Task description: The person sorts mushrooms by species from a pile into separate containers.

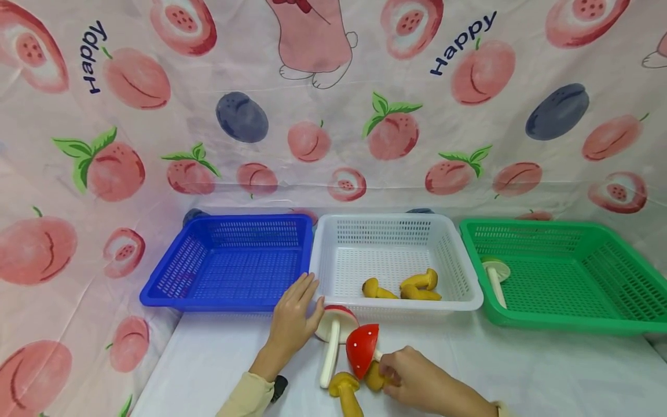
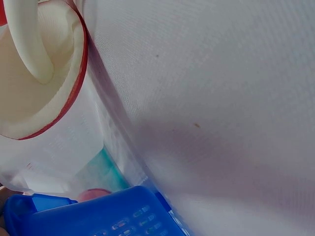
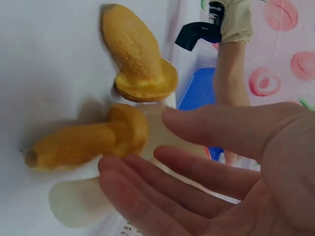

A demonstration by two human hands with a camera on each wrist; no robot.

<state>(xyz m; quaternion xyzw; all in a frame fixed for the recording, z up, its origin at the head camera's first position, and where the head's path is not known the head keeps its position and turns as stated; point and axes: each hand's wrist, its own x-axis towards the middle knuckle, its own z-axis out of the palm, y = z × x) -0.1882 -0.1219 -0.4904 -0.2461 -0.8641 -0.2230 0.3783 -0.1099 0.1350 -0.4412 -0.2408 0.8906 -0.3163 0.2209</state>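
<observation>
My left hand (image 1: 293,321) reaches forward with extended fingers at the adjoining front corners of the blue basket (image 1: 208,304) and white basket (image 1: 396,303). Close to its thumb is a toy mushroom (image 1: 330,353) with a red-edged cap and long white stem, its pale underside filling a corner of the left wrist view. A red spotted mushroom (image 1: 361,350) lies beside it. At that one's stem is my right hand (image 1: 417,376), partly covering a yellow mushroom (image 1: 374,377). The right wrist view shows its thumb and fingers apart near two yellow mushrooms. Another yellow mushroom (image 1: 346,395) lies nearer me.
Several yellow mushrooms (image 1: 421,293) lie in the white basket. To the right, a green basket (image 1: 573,323) holds a pale-stemmed mushroom (image 1: 496,281) near its left wall. A fruit-print cloth (image 1: 312,104) hangs behind the baskets, and white cloth (image 1: 547,370) covers the table.
</observation>
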